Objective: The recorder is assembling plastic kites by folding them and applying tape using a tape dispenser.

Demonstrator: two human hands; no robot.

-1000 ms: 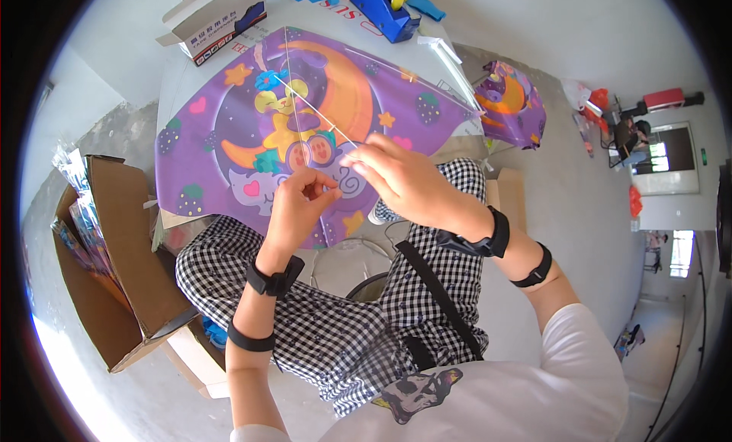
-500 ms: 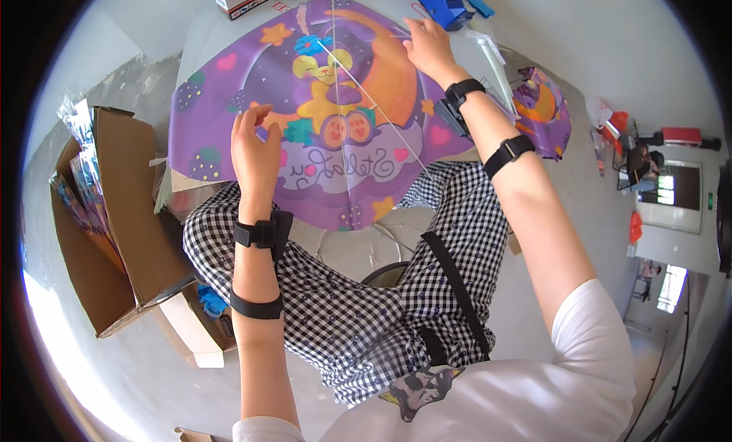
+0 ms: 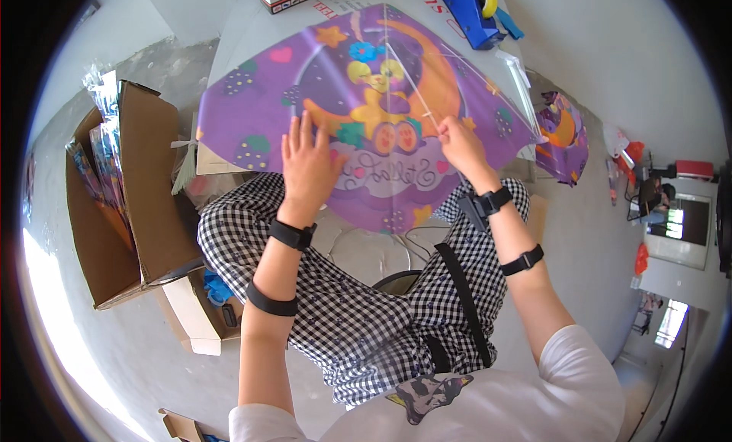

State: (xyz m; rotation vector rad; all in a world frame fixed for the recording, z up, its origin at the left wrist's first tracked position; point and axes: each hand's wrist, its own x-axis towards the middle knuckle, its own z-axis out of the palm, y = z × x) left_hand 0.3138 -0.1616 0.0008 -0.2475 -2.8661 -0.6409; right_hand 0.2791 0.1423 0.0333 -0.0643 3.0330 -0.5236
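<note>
Purple cartoon-printed kite, spread flat

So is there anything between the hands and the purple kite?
No, nothing visible. The left hand lies flat right on the purple kite, and the right hand pinches a thin white stick lying on the kite's face.

The scene was bright and evenly daylit. Strong light washed out the floor at the near left, and a window at the right glared white. Shadows were soft. The centre was sharp; the fisheye bent straight edges near the rim, where a black border cut off the corners.
</note>
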